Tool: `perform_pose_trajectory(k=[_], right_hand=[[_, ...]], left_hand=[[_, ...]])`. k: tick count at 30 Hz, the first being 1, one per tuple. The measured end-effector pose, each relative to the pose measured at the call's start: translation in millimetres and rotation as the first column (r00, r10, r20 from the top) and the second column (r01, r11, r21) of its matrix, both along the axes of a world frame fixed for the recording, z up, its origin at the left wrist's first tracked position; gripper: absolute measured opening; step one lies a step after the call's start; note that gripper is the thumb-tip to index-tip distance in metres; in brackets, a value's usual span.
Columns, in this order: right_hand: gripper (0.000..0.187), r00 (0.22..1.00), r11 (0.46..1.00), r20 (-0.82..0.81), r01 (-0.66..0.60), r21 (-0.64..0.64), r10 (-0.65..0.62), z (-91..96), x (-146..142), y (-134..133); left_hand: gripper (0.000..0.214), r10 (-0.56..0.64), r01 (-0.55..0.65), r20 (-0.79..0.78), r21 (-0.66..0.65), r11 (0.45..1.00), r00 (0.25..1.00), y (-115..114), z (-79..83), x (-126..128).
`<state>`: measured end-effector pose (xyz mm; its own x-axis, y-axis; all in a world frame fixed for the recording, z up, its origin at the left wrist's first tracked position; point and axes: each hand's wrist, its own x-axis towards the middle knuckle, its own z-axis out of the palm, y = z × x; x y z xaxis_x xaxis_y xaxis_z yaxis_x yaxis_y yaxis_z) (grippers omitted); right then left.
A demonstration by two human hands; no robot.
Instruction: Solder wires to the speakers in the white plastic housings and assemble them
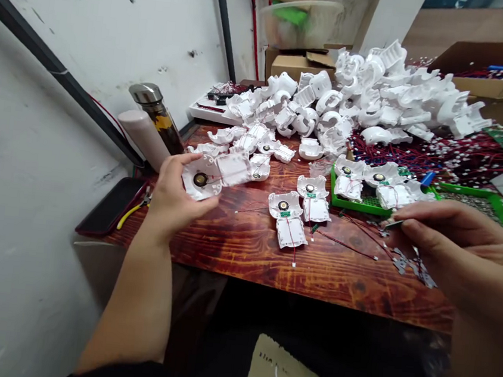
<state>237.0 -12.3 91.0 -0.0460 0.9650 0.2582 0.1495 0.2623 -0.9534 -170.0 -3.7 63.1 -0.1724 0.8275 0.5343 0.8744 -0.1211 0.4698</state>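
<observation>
My left hand grips a white plastic housing by its edges, above the left part of the table. A round speaker sits inside that housing, and a thin wire runs from it. On the right, my right hand pinches a small green circuit board between thumb and fingertips. Between my hands lie two opened white housings, a nearer one and a farther one. Each has a round speaker, a small green board and red wires.
A large heap of white housings covers the back. A green tray holds more housings. Bundled red wires, small metal plates, yellow-handled pliers, a dark case, a flask and a pale bottle lie around.
</observation>
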Motion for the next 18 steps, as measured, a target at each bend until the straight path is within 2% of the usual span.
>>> perform_pose_trajectory(k=[2, 4, 6, 8, 11, 14, 16, 18], right_hand=[[0.005, 0.980, 0.978, -0.003, -0.197, 0.068, 0.197, 12.4, -5, 1], [0.003, 0.921, 0.917, 0.047, -0.390, 0.081, 0.388, 20.6, -14, 3], [0.004, 0.844, 0.848, 0.088, -0.531, -0.002, 0.529, 23.7, -24, 2], [0.008, 0.792, 0.794, 0.077, -0.596, -0.121, 0.606, 21.1, -31, 0], [0.018, 0.824, 0.794, -0.052, -0.558, -0.240, 0.564, 8.7, -32, -8], [0.021, 0.889, 0.831, -0.211, -0.456, -0.319, 0.407, -7.1, -27, -22], [0.021, 0.894, 0.829, -0.295, -0.431, -0.357, 0.338, -15.3, -24, -32], [0.021, 0.874, 0.806, -0.380, -0.448, -0.387, 0.303, -20.4, -24, -44]], left_hand=[[0.091, -0.267, 0.267, 0.016, 0.030, 0.963, 0.963, -19, 11.3, 22], [0.094, -0.512, 0.511, 0.008, 0.024, 0.859, 0.859, -33, 19.4, 46], [0.095, -0.680, 0.680, -0.001, 0.021, 0.733, 0.733, -40, 23.0, 67], [0.096, -0.763, 0.762, 0.017, 0.035, 0.647, 0.646, -41, 23.2, 84], [0.099, -0.801, 0.801, 0.042, 0.031, 0.598, 0.597, -38, 22.7, 100], [0.095, -0.798, 0.798, 0.003, -0.017, 0.603, 0.603, -38, 26.2, 113], [0.073, -0.777, 0.778, -0.056, 0.015, 0.628, 0.628, -42, 30.7, 122], [0.042, -0.778, 0.786, -0.119, 0.036, 0.618, 0.617, -45, 35.2, 131]])
